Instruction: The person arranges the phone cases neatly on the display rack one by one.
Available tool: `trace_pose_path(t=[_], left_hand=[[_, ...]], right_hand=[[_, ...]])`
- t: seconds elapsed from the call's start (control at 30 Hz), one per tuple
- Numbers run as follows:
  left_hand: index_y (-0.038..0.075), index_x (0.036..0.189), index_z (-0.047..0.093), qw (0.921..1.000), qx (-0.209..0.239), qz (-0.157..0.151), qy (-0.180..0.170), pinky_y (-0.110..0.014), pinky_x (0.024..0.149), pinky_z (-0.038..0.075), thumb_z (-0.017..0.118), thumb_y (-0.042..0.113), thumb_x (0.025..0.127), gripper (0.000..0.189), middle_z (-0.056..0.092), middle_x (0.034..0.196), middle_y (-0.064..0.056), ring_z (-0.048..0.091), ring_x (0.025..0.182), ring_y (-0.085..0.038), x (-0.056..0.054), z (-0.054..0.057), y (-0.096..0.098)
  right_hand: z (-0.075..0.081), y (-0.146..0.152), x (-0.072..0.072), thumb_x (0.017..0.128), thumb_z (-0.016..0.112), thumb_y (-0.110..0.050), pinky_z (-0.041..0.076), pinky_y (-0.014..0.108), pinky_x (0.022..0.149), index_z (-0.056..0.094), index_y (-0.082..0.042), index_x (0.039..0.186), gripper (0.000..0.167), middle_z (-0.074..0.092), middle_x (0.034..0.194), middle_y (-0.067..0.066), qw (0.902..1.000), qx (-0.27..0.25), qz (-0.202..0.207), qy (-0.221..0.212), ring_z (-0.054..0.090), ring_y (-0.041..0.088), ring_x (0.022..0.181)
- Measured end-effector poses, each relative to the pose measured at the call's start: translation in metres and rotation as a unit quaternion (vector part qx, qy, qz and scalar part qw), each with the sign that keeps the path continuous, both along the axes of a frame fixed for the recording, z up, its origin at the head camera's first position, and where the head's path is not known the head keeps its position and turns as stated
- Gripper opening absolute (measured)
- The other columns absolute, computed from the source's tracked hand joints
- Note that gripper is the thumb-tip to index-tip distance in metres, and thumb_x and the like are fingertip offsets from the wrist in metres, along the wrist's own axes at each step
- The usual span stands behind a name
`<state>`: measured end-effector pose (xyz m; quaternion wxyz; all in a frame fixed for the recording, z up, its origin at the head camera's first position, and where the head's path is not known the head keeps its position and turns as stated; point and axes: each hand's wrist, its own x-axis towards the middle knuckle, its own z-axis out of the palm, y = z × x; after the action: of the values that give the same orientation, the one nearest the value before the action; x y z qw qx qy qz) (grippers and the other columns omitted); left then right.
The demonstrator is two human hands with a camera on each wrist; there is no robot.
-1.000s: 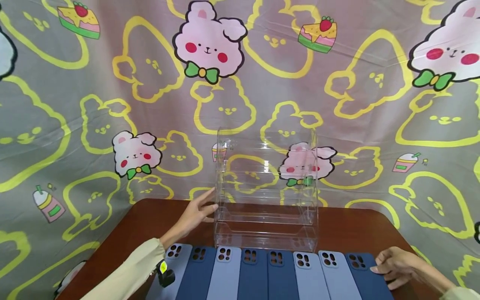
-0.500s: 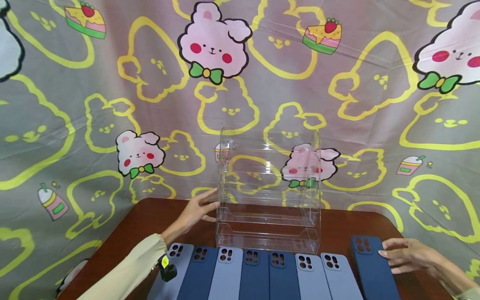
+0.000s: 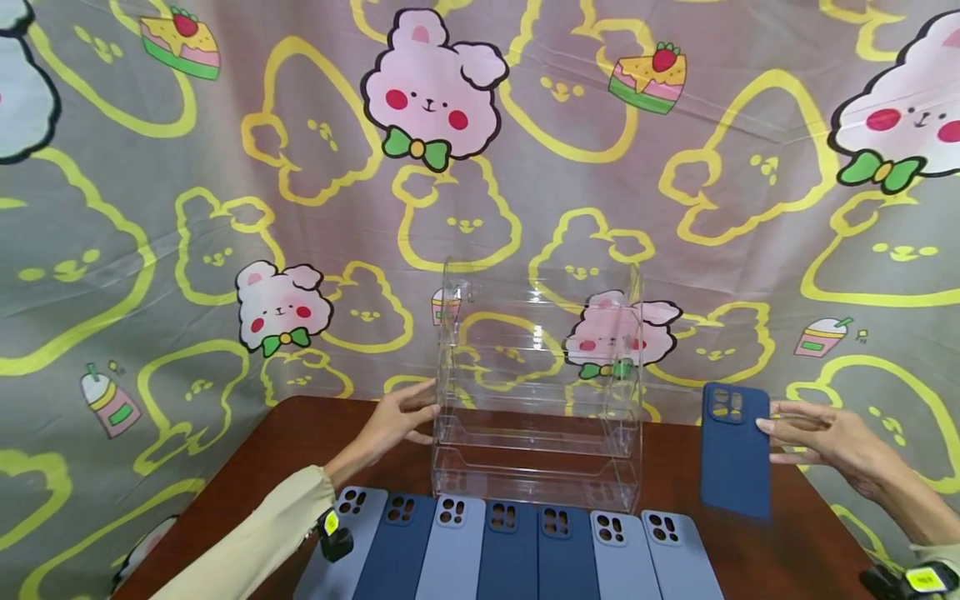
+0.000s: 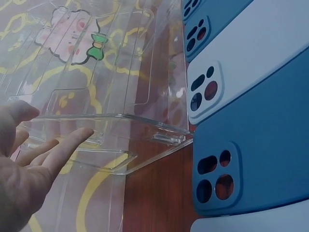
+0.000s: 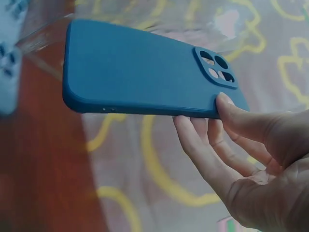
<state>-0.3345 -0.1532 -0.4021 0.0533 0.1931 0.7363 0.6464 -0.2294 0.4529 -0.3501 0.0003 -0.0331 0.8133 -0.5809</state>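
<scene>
A dark blue phone case [image 3: 736, 467] hangs upright above the table's right side, its camera cutouts at the top. My right hand [image 3: 840, 442] pinches it by its right edge, and in the right wrist view the thumb lies on the back of the case [image 5: 130, 72] with the other fingers behind it. A clear tiered display rack [image 3: 536, 479] stands at the middle of the table. Beside its left wall is my left hand [image 3: 393, 425], fingers extended and apparently touching it. In the left wrist view that hand [image 4: 29, 164] holds nothing.
Light and dark blue phone cases lie side by side in a row in front of the rack, among them a light one [image 3: 678, 554] at the right end. Behind the brown table [image 3: 300, 442] hangs a cartoon-print cloth [image 3: 525, 192].
My right hand has taken the rightmost dark blue case out of the row and lifted it from the table, upright. My left hand has stayed beside the rack.
</scene>
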Motion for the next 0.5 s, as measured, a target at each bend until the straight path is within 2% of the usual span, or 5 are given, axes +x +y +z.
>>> trace_pose_path(t=[0.1,0.17,0.27,0.4,0.5], left_hand=[[-0.001,0.161,0.037,1.0,-0.005,0.0,0.004,-0.05,0.081,0.068,0.061,0.006,0.106,0.061,0.044,0.151,-0.04,0.058,0.129,-0.052,0.001,-0.001,0.0],[-0.001,0.161,0.037,1.0,-0.007,0.001,0.005,-0.05,0.081,0.068,0.061,0.005,0.106,0.06,0.045,0.151,-0.041,0.058,0.129,-0.052,0.001,-0.002,0.0],[-0.001,0.161,0.036,0.9999,-0.007,-0.003,0.009,-0.049,0.08,0.068,0.061,0.004,0.105,0.062,0.045,0.151,-0.04,0.057,0.13,-0.053,0.0,-0.002,0.001],[0.002,0.163,0.034,0.9998,0.002,-0.011,0.016,-0.049,0.081,0.068,0.061,0.003,0.105,0.064,0.045,0.153,-0.038,0.056,0.131,-0.054,-0.002,0.002,0.003],[0.002,0.163,0.033,0.9997,0.004,-0.015,0.021,-0.05,0.081,0.067,0.061,0.003,0.105,0.065,0.043,0.154,-0.039,0.056,0.13,-0.054,-0.005,0.005,0.003]], right_hand=[[0.016,-0.012,-0.002,0.105,0.064,-0.009,0.069,0.044,0.078,0.06,-0.018,0.132,0.029,0.069,0.104,-0.027,0.9991,0.019,-0.021,0.033,0.078,0.011,0.089],[0.026,-0.022,-0.004,0.104,0.066,-0.011,0.069,0.042,0.077,0.05,-0.001,0.146,0.046,0.067,0.104,-0.028,0.9978,0.037,-0.029,0.048,0.078,0.012,0.087],[0.04,-0.039,-0.009,0.104,0.067,-0.017,0.069,0.035,0.076,0.03,0.02,0.153,0.072,0.064,0.105,-0.028,0.994,0.077,-0.037,0.068,0.078,0.01,0.086],[0.055,-0.06,-0.02,0.103,0.069,-0.019,0.068,0.03,0.075,0.032,0.02,0.153,0.074,0.067,0.107,-0.022,0.9906,0.097,-0.041,0.088,0.077,0.008,0.085],[0.063,-0.077,-0.027,0.102,0.071,-0.024,0.068,0.03,0.077,0.036,0.015,0.154,0.074,0.073,0.12,0.0,0.9886,0.108,-0.047,0.093,0.075,0.002,0.087]])
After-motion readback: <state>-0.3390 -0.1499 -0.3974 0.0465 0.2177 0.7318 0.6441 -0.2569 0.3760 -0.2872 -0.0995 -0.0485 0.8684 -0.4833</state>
